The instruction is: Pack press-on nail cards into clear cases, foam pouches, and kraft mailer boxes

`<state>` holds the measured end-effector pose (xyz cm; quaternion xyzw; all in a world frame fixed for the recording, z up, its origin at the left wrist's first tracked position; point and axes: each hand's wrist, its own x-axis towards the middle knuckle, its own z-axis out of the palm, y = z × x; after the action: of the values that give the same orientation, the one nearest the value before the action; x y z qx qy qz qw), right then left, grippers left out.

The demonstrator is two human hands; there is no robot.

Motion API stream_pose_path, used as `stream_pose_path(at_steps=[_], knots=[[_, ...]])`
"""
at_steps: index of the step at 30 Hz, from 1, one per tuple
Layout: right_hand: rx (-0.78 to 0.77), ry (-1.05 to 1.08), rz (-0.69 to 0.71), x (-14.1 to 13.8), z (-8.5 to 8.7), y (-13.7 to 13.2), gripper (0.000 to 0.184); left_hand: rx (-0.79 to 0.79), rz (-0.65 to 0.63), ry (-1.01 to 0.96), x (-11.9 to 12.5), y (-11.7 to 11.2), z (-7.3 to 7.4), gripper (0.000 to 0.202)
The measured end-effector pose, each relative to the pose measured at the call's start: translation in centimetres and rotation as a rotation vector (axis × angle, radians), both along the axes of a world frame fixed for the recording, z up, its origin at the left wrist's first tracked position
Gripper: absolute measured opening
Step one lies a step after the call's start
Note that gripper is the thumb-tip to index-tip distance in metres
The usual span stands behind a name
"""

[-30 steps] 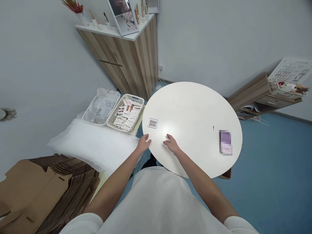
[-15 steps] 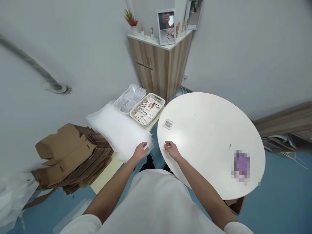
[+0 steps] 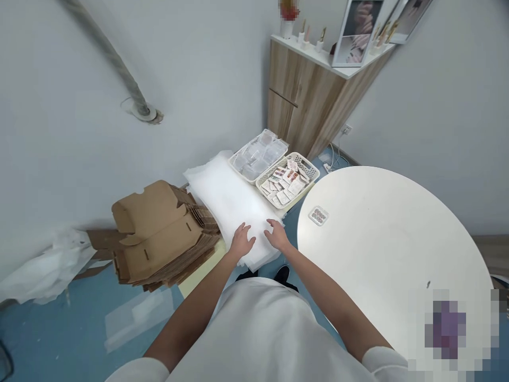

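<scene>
My left hand point(image 3: 242, 241) is over the near part of a stack of white foam sheets point(image 3: 230, 193), fingers apart and nothing in them. Close by on the right, my right hand point(image 3: 277, 235) hovers at the stack's right side, also with spread fingers and no object held. Whether either hand touches the sheets I cannot tell. Behind the stack sit a basket of small printed packets point(image 3: 284, 185) and a basket of clear plastic cases point(image 3: 258, 154). A small clear case with coloured pieces point(image 3: 318, 215) lies on the round white table point(image 3: 382, 239).
Flattened brown cardboard boxes point(image 3: 159, 239) are piled left of the foam. A wooden cabinet point(image 3: 302, 95) with frames and small bottles stands in the corner. Clear plastic sheeting point(image 3: 139, 318) lies on the floor. A blurred purple item point(image 3: 447, 326) is on the table.
My view has swung left toward the foam stack. My right hand has moved from the table's edge to the foam, and my left hand is now farther over the sheets.
</scene>
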<state>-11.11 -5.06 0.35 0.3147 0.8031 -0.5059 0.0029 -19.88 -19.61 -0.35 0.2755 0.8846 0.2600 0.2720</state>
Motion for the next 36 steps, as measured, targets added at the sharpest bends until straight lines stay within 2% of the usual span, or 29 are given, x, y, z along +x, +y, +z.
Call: stream_pose_path(at_steps=[5, 8, 11, 14, 18, 20, 25, 31, 36], knots=[[0.072, -0.073, -0.018, -4.3, -1.8, -0.9, 0.061, 0.016, 0.015, -0.07, -0.9, -1.2, -1.6, 0.057], [0.069, -0.154, -0.093, -5.1, -2.3, -0.9, 0.062, 0.023, -0.002, -0.115, -1.1, -1.8, -1.9, 0.059], [0.11, -0.193, -0.159, -5.3, -2.1, -0.7, 0.06, 0.04, 0.002, -0.164, -1.3, -1.9, -1.6, 0.06], [0.175, -0.203, -0.149, -5.7, -1.4, -0.4, 0.048, 0.055, 0.028, -0.202, -1.5, -1.9, -1.3, 0.06], [0.21, -0.151, -0.05, -6.1, -0.5, -0.2, 0.018, 0.071, 0.051, -0.227, -1.5, -1.7, -1.0, 0.06], [0.232, -0.096, -0.044, -6.0, 0.0, -0.4, 0.015, 0.074, 0.053, -0.228, -1.4, -1.4, -0.8, 0.06], [0.159, 0.006, -0.104, -4.3, 1.8, -0.9, 0.025, 0.019, 0.057, -0.166, -0.3, -0.2, 0.0, 0.064], [0.17, 0.208, -0.239, 0.2, 3.9, -0.3, 0.034, 0.028, 0.186, -0.177, 1.4, 1.6, 0.8, 0.075], [0.255, 0.327, -0.371, 5.3, 5.1, 0.5, 0.03, 0.193, 0.318, -0.374, 3.4, 4.0, 1.0, 0.082]])
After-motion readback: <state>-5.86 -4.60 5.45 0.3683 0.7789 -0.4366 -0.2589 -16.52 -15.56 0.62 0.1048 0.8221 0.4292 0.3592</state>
